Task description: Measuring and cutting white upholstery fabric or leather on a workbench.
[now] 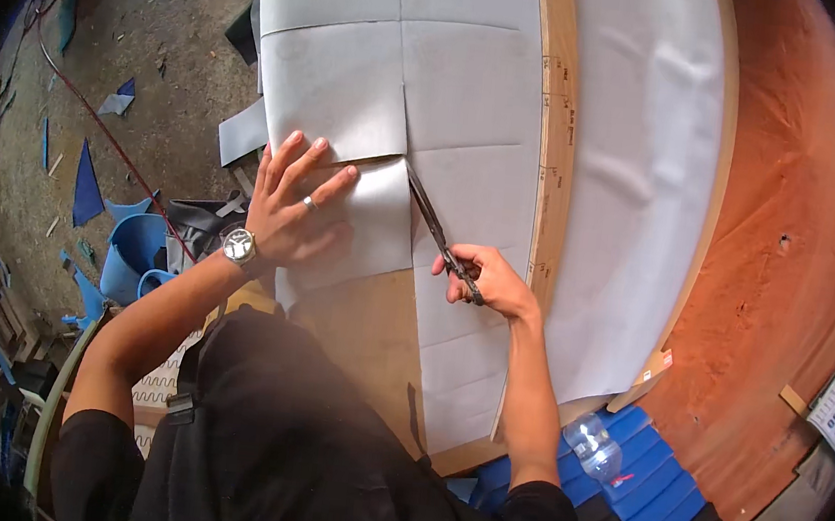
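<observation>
A large light-grey sheet (470,85), thin and leather-like, covers the work table, with straight lines or slits running across it. My right hand (486,279) is closed around the handles of dark, long-bladed scissors (429,211). Their tips reach the corner of a slit in the sheet, close to my left hand's fingertips. My left hand (293,198) lies flat with fingers spread, pressing on a rectangular grey flap (378,219) beside the slit. Whether that flap is fully separate from the sheet, I cannot tell. A watch and a ring are on my left arm and hand.
A marked wooden strip (553,163) lies lengthwise on the material, right of the scissors. Bare brown tabletop (356,325) shows near my body. A plastic bottle (593,446) rests on blue folded material (652,484) at right. Blue buckets (133,255) and scraps (89,187) are on the left floor.
</observation>
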Demonstrator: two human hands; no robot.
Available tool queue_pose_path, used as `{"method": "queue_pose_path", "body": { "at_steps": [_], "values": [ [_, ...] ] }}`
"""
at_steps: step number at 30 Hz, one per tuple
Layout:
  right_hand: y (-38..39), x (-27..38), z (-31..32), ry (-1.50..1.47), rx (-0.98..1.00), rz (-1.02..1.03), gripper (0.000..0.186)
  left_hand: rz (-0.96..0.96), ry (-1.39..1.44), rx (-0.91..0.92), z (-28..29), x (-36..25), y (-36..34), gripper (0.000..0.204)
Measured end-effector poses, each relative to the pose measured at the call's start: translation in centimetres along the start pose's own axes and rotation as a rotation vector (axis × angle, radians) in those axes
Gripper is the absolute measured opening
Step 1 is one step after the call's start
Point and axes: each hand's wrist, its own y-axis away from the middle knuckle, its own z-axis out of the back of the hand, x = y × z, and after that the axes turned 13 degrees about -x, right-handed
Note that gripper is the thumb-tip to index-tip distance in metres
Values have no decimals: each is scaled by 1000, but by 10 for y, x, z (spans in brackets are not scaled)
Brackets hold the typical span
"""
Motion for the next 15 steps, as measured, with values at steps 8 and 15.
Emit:
{"method": "queue_pose_path", "body": {
  "at_steps": [8, 15],
  "values": [
    [-14, 10, 8, 82, 32, 118, 32, 2, 2, -13, 0, 0, 0, 61],
    [-21, 16, 32, 125, 190, 124, 62, -6, 0, -11, -1, 1, 0, 60]
  ]
}}
